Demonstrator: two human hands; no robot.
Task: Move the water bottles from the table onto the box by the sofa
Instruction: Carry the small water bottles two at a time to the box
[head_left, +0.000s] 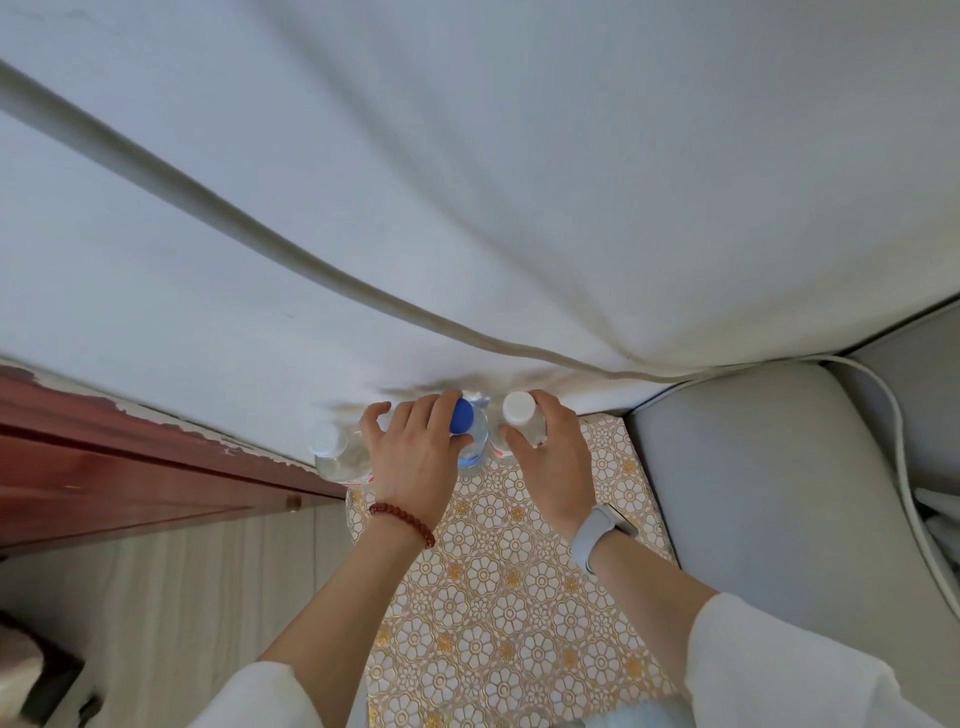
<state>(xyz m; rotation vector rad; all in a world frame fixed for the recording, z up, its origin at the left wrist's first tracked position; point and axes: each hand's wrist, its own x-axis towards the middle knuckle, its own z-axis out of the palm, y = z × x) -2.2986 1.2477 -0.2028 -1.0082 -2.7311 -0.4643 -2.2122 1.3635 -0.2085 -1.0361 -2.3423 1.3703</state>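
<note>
Three clear water bottles stand in a row at the far edge of the box (498, 587), which is covered with a gold flower-patterned cloth. My left hand (410, 457), with a red bead bracelet, wraps around the blue-capped bottle (464, 418) in the middle. My right hand (550, 457), with a grey wristband, grips the white-capped bottle (519, 413) on the right. A third bottle with a clear cap (337, 452) stands free at the box's left corner, just left of my left hand. All three bottles press against the white curtain.
A white curtain (467, 208) hangs right behind the bottles. The grey sofa (753, 493) sits against the box's right side, with a white cable (904, 457) lying over it. A dark red wooden cabinet (130, 478) stands at left above pale wooden flooring (182, 597).
</note>
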